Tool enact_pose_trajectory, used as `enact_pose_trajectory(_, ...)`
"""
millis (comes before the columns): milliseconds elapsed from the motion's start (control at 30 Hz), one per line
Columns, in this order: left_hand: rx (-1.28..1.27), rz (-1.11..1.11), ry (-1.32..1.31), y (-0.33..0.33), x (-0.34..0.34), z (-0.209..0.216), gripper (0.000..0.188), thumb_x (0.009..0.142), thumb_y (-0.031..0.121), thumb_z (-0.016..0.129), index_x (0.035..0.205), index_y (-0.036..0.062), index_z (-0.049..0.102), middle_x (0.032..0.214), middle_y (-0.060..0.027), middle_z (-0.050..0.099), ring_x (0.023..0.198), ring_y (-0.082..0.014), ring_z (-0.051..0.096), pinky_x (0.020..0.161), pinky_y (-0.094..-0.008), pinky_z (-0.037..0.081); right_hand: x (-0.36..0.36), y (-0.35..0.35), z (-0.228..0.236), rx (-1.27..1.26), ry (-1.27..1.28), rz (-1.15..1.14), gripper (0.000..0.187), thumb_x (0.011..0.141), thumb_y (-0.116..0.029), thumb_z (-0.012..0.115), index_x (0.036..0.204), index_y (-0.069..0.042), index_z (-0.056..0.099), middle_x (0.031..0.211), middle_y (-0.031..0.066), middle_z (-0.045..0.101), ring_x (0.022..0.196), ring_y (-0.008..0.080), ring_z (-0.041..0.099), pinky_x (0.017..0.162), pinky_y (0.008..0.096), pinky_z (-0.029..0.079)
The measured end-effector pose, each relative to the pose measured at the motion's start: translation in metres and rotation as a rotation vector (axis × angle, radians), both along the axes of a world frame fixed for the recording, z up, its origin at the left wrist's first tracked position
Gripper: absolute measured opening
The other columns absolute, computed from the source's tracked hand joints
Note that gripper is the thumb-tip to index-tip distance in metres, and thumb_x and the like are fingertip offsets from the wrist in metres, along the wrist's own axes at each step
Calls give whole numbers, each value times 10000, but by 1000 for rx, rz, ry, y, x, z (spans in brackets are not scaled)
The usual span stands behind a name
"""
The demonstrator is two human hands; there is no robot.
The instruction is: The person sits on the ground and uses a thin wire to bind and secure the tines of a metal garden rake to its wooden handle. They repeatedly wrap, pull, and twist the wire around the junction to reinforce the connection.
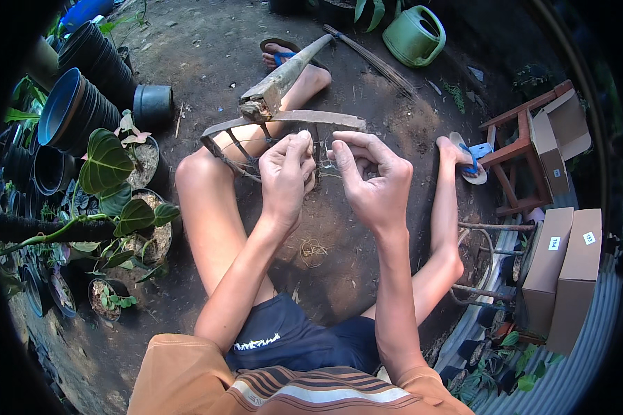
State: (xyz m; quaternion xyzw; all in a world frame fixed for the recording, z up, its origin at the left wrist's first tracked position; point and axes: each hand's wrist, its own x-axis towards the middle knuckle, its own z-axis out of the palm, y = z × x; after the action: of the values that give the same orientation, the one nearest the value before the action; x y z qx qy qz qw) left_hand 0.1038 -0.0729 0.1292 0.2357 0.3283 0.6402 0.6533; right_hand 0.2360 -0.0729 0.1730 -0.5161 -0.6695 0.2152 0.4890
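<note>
My left hand point(285, 166) is closed in a pinch, thumb against forefinger, in front of my chest. Facing it, my right hand point(370, 173) has its fingers curled and the thumb and forefinger tips brought together. Whatever either hand pinches is too small to make out; faint thin strands show between the hands. Just beyond them a curved, weathered bar point(301, 119) with dark rods below it crosses over my left leg. A rough wooden pole point(284, 77) meets this bar and slants away to the far right. Some thin wire or fibre bends under the bar's left end.
A tangle of thin strands point(313, 253) lies on the soil. Stacked black pots point(83, 114) and potted plants point(142, 166) line the left. A green watering can point(415, 36) sits far right, near a stick bundle point(374, 59). A wooden stool point(516, 152) and cardboard boxes point(561, 270) stand right.
</note>
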Motion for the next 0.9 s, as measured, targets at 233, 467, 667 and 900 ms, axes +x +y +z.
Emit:
enact_pose_trajectory(233, 222, 124, 182, -10, 5, -6, 387, 1122, 279, 508, 782, 100, 562, 687, 85, 431, 605, -10, 336, 529, -223, 264, 3, -5, 16, 40, -104, 115, 397, 785, -56, 844, 1170, -44, 749, 914, 33, 796, 551, 22, 516, 528, 218, 438)
enact_pose_trajectory(467, 178, 277, 553, -4, -1, -8, 338, 1042, 212, 662, 771, 14, 702, 792, 27, 603, 732, -24, 488, 659, -236, 376, 23, -5, 12, 58, -231, 203, 395, 746, 13, 810, 1131, -46, 749, 934, 68, 726, 637, 128, 613, 601, 281, 522)
enact_pose_trajectory(667, -89, -80, 239, -10, -13, 18, 354, 1076, 350, 591, 938, 52, 724, 681, 52, 550, 456, 2, 334, 427, -204, 236, 28, -16, 17, 67, -226, 195, 257, 802, -34, 828, 1054, -41, 778, 935, 68, 744, 641, 124, 618, 602, 277, 516)
enact_pose_trajectory(900, -72, -365, 299, -14, -5, -30, 388, 1095, 343, 528, 801, 109, 624, 759, 69, 558, 651, -4, 397, 572, -213, 318, 49, -29, 30, -149, -437, 110, 202, 854, -88, 798, 1048, -37, 775, 866, 86, 723, 700, 201, 698, 626, 328, 547)
